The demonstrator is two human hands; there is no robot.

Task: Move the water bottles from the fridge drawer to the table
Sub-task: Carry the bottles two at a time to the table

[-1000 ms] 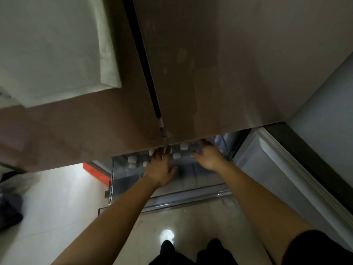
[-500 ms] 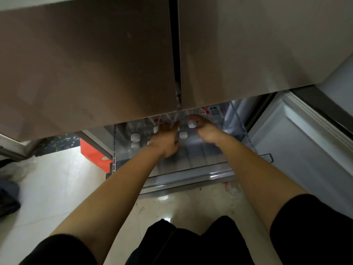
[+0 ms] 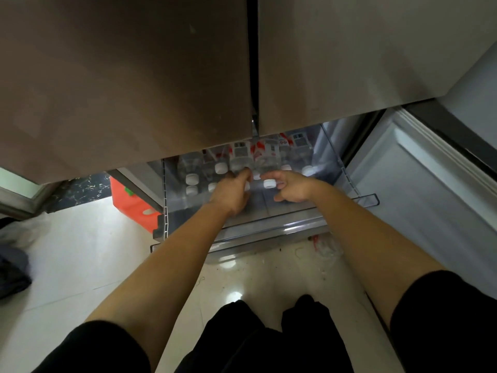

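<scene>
The clear fridge drawer is pulled out below the two upper doors. Several water bottles with white caps and red-and-white labels lie in it, caps pointing toward me. My left hand reaches into the middle of the drawer, fingers curled over the neck of one bottle. My right hand is just to its right, its fingers and thumb closed around the neck of another bottle, whose white cap shows. The far ends of the bottles are hidden under the upper doors.
The brown upper fridge doors overhang the drawer. A grey lower door stands open on the right. An orange box sits to the left of the drawer, dark cloth lies at far left, and a plastic scrap lies on the tiled floor.
My view has tilted down and moved closer, so more of the drawer shows. Both hands have reached further in and closed on bottle necks.
</scene>
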